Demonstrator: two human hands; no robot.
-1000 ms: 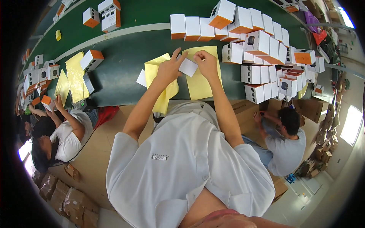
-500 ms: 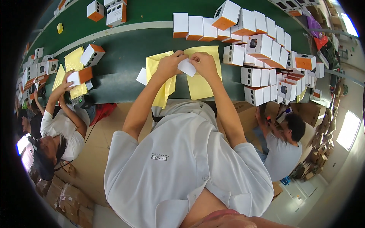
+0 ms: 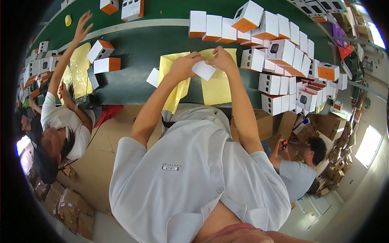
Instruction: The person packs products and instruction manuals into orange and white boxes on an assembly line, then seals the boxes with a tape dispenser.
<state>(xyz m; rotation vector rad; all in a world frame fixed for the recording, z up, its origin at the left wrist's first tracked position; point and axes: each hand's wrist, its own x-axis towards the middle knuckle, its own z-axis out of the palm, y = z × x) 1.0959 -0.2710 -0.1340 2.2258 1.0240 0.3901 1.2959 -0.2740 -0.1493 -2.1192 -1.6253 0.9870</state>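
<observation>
My left hand (image 3: 185, 67) pinches a small white card or label (image 3: 204, 71) by its left edge, above the green table. My right hand (image 3: 223, 60) is at the card's upper right corner, with thumb and index finger apart; whether the thumb touches the card is unclear. Below my left hand lies a creased yellow envelope (image 3: 175, 96), its lower end reaching the table's near edge. A second yellow envelope (image 3: 217, 90) lies flat under my right hand. Another white card (image 3: 153, 77) sticks out left of the first envelope.
Stacked white-and-orange boxes (image 3: 279, 83) fill the table (image 3: 137, 87) at my right. Two more boxes (image 3: 107, 65) stand left, near a co-worker's yellow envelopes (image 3: 82, 71). That co-worker's arm (image 3: 60, 73) reaches across the table. Another person (image 3: 298, 172) is low at my right, beside cartons.
My right hand's fingers have spread at the card's corner, while my left hand keeps its pinch. The left co-worker has put down a box and stretched an arm toward the far side.
</observation>
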